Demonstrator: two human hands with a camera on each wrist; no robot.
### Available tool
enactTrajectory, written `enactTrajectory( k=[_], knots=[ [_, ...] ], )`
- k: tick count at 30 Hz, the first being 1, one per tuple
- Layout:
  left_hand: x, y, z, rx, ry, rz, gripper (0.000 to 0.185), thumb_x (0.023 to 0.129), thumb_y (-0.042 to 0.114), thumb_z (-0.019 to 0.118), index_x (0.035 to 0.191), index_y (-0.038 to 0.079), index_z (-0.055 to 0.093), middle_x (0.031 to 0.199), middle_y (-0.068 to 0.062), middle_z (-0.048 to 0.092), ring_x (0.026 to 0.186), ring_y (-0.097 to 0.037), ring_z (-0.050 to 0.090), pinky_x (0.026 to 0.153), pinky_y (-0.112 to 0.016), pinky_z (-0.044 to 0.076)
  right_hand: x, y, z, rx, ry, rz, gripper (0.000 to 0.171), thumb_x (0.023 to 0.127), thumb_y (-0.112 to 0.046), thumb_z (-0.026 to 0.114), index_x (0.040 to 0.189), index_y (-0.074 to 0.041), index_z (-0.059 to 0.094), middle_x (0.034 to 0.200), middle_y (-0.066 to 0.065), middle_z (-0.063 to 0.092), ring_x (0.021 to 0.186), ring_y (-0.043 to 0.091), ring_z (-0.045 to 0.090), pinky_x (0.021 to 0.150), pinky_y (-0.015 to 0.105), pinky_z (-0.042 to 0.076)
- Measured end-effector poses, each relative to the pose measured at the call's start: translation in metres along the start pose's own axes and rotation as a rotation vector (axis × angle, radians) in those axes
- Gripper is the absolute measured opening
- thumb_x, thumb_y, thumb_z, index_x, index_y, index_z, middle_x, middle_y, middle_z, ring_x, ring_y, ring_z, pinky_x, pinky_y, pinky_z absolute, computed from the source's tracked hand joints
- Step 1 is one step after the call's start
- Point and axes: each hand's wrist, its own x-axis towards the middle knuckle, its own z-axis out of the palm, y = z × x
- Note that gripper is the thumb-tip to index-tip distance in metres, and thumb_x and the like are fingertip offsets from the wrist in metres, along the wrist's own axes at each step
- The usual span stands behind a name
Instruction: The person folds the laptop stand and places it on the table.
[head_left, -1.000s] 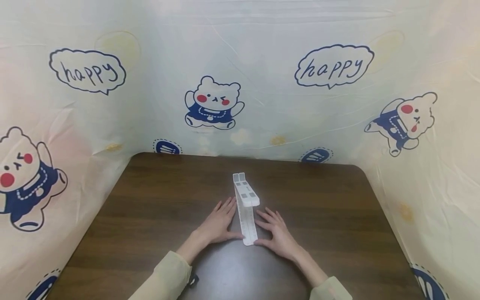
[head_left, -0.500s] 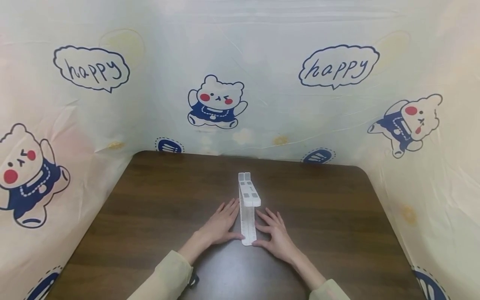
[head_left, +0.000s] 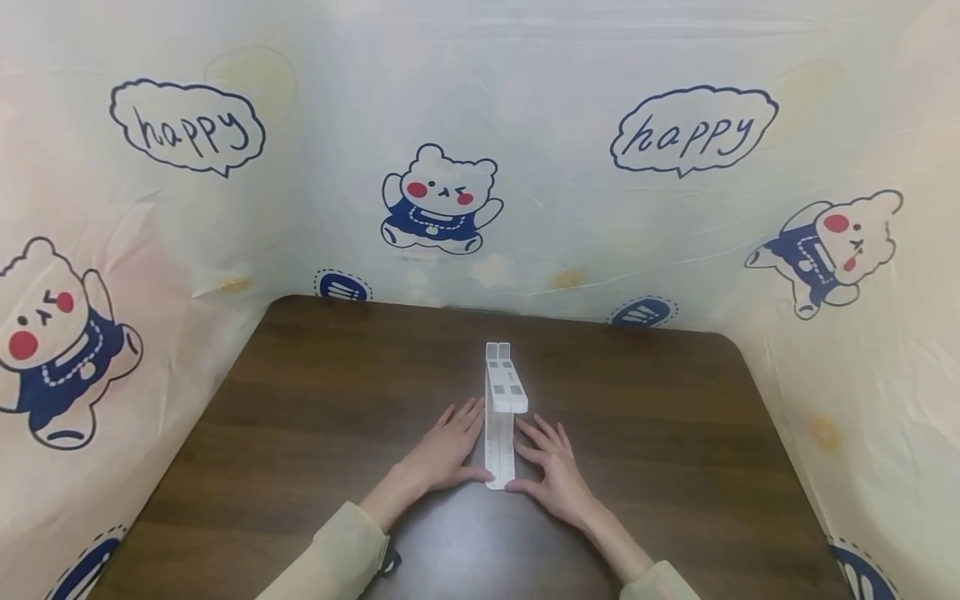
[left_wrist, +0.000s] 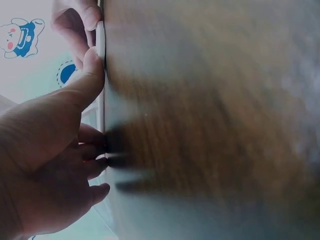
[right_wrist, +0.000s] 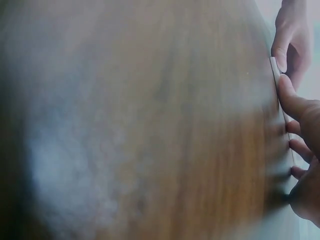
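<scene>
- Left hand [head_left: 442, 454]: flat on the brown table [head_left: 300, 433], fingers straight and spread, thumb tip against the near end of the white folding stand [head_left: 501, 417]. Holds nothing.
- Right hand [head_left: 551, 475]: mirrors it on the other side, fingers extended, thumb at the same near end. Nothing gripped.
- Stand lies mid-table between the hands, long axis pointing away from the person, its upper section raised.
- Head view: whole stand, printed bear curtain [head_left: 442, 200] behind.
- Wrist views, blurred: mostly tabletop, but both show the two thumbs meeting at the stand's thin white edge [left_wrist: 100, 42].
</scene>
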Motion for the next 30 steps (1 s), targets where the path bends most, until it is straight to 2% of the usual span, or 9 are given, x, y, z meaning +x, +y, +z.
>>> enactTrajectory(
  k=[6,15,23,30],
  knots=[
    [0.0,0.0,-0.003,0.001,-0.004,0.014,0.11,0.094,0.059,0.081,0.169,-0.006,0.033,0.181,-0.022,0.029,0.169,-0.041,0.029,0.138,-0.062,0.026,0.003,-0.004,0.0,0.014,-0.025,0.061,0.07,0.079,-0.027,0.098,0.139,0.001,0.073,0.163,0.021,0.058,0.161,0.054,0.037,0.131,0.082,0.017],
    [-0.002,0.0,0.0,0.038,0.008,0.043,0.104,0.096,0.057,0.078,0.166,-0.008,0.038,0.179,-0.024,0.033,0.168,-0.042,0.033,0.137,-0.062,0.03,0.001,-0.004,0.001,0.042,-0.038,0.078,0.071,0.08,-0.025,0.098,0.14,0.002,0.071,0.165,0.022,0.056,0.163,0.053,0.033,0.132,0.081,0.014],
    [-0.002,0.002,-0.004,0.021,-0.002,0.041,0.1,0.098,0.054,0.078,0.166,-0.007,0.038,0.18,-0.023,0.032,0.168,-0.042,0.032,0.137,-0.063,0.029,0.0,-0.003,0.001,0.047,-0.013,0.053,0.071,0.08,-0.027,0.097,0.139,0.003,0.072,0.164,0.021,0.057,0.162,0.054,0.035,0.13,0.082,0.014],
    [-0.003,-0.002,-0.008,0.009,0.008,0.005,0.098,0.101,0.059,0.072,0.168,-0.003,0.038,0.18,-0.02,0.033,0.169,-0.041,0.03,0.138,-0.063,0.026,-0.001,0.008,-0.004,0.009,0.0,0.006,0.074,0.085,-0.036,0.093,0.146,-0.002,0.069,0.164,0.019,0.058,0.159,0.051,0.042,0.129,0.08,0.024]
  ],
)
